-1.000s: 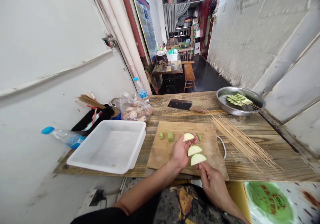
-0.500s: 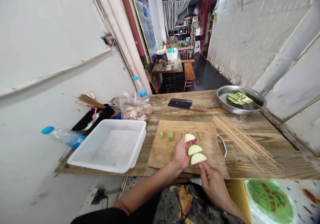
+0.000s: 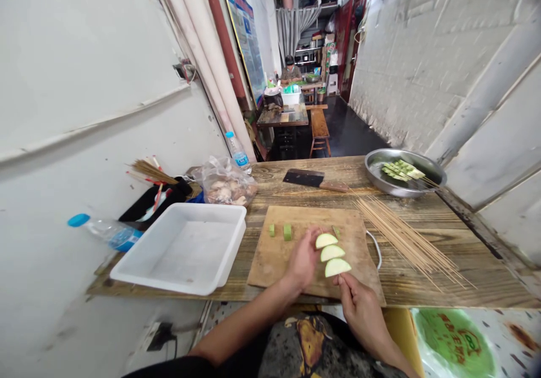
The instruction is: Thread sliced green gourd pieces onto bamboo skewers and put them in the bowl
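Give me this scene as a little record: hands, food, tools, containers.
Food in hand: three pale half-round slices on a skewer
Right hand: pinching the skewer's lower end
Left hand: beside the farthest slice; contact unclear
Cutting board: bears small green pieces
Cleaver: beyond the board
Loose skewers: right of the board
Metal bowl: holds skewered green pieces
White tray: left of the board

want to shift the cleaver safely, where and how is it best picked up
Probably best by the wooden handle, coming from the near side, over the board, and closing down on it. The cleaver lies flat, its broad blade to the left and its handle to the right, so this keeps off the blade; the skewers reach close to the handle's right end.
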Available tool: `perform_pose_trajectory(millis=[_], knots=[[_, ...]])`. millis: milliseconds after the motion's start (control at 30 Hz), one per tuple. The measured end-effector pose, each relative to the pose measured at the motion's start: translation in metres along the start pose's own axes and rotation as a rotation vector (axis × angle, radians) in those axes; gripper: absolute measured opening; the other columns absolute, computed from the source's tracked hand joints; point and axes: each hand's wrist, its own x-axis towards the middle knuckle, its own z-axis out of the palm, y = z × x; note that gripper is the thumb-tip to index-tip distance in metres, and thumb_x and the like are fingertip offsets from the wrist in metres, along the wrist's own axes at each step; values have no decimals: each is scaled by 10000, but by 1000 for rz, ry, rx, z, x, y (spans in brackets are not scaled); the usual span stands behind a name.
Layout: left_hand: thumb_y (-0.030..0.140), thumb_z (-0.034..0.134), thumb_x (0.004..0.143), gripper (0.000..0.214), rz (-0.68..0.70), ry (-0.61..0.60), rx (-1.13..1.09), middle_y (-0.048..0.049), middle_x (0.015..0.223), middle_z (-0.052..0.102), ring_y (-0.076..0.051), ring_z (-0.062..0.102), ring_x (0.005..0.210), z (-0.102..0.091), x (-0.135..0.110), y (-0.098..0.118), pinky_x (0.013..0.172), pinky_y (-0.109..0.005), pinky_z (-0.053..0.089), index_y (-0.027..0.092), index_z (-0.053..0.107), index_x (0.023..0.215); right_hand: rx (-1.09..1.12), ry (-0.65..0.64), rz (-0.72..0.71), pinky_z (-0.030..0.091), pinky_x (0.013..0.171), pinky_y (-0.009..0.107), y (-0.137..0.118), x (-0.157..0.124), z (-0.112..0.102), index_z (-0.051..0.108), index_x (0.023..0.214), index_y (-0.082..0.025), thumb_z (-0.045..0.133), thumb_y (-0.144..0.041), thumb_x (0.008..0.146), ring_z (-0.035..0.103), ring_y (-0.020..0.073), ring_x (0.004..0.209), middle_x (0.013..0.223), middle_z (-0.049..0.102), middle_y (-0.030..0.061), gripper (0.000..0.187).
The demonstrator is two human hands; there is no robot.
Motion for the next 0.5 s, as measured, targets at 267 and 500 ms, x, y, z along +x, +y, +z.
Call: perform_pose_trajectory(millis=[267, 500], knots=[[259, 571, 773, 493, 499, -163, 1455, -105, 1338, 482, -235, 386, 1270, -105, 31, 62, 1085, -418, 252, 183, 484, 1252, 8, 18, 15, 436, 520, 218, 6, -3, 0, 556, 743, -178, 348, -348, 911, 622, 150, 549, 618, 639, 28, 317], [294, 619, 732, 641, 368, -312, 1798, -145, 1375, 431, -263, 316, 1313, -107, 47, 45, 1093, -445, 195, 148, 395, 1315, -2, 27, -4, 428, 505, 212, 1, -2, -5, 575, 753, -174, 357, -339, 906, 599, 137, 510, 618, 647, 23, 313]])
